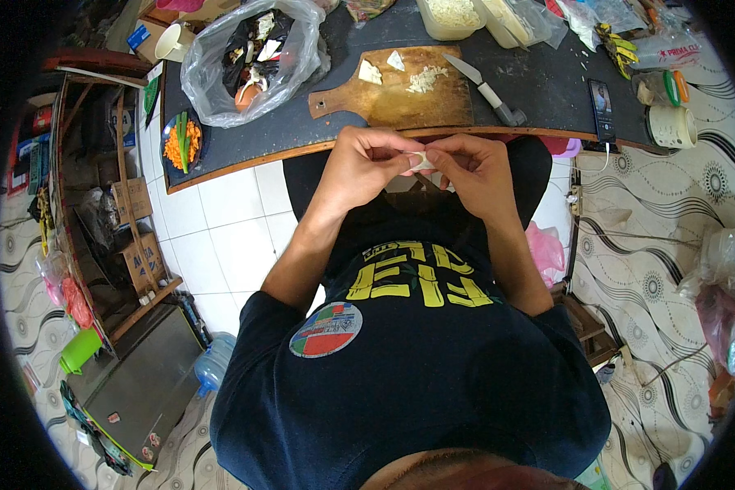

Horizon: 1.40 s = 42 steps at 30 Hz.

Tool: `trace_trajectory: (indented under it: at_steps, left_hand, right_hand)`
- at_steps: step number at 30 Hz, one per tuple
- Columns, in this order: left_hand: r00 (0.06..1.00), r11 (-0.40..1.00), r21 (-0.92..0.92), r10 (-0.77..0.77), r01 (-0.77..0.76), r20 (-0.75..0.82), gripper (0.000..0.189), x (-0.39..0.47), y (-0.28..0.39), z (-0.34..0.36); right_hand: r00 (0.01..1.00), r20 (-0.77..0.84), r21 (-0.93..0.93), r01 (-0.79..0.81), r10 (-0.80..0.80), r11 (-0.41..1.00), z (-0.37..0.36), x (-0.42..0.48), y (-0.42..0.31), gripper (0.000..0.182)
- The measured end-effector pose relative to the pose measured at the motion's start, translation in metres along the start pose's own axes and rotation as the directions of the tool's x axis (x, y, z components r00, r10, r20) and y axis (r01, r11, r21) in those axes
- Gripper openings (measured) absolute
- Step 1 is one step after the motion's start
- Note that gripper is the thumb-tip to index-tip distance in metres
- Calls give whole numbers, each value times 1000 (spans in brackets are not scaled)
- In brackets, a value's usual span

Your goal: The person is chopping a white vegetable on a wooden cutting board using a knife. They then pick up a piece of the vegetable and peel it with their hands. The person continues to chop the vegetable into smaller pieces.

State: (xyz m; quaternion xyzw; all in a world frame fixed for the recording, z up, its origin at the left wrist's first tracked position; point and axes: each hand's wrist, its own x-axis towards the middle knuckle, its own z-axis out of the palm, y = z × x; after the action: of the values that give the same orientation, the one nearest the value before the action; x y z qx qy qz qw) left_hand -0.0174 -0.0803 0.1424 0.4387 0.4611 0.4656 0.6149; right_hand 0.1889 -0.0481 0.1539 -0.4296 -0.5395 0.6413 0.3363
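Observation:
Between the fingertips of my left hand (367, 165) and my right hand (471, 168) is a small whitish piece of food (422, 160), gripped from both sides just in front of the table edge. The fingers cover much of it. Beyond my hands lies a wooden cutting board (380, 107) with its handle to the left. On the board are two pale flat pieces (370, 72) and a small heap of chopped white bits (427, 79). A knife (481, 86) with a pale and grey handle rests on the board's right edge, its handle on the dark tabletop.
A clear plastic bag (196, 79) of scraps and eggshell stands left of the board. A plate of chopped orange food with green stalks (184, 144) sits at the left corner. Plastic tubs (450, 18) stand at the back. A phone (601, 110) on a cable lies right, near a cup (672, 127).

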Motion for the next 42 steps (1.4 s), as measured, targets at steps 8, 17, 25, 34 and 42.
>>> trace_trajectory:
  at_steps: [8, 17, 25, 34, 42]
  left_hand:
    - [997, 997, -23, -75, 74, -34, 16, 2, 5, -1]
    - [995, 996, -24, -92, 91, -33, 17, 2, 6, -2]
    - [993, 994, 40, -98, 101, -67, 20, 2, 8, 0]
    - [985, 986, 137, -76, 97, -153, 12, 41, -35, -24]
    - [971, 797, 602, 107, 45, -215, 13, 94, -90, -58]
  right_hand:
    - [999, 32, 31, 0, -1, 1000, -2, 2, 5, 12]
    - [998, 65, 32, -17, 15, 999, -4, 2, 7, 11]
    - [999, 33, 4, 29, -29, 1000, -3, 5, 12, 12]
    - [999, -1, -454, 43, -49, 890, -5, 47, 22, 18]
    - [984, 35, -528, 169, -177, 832, 7, 131, 105, 10]
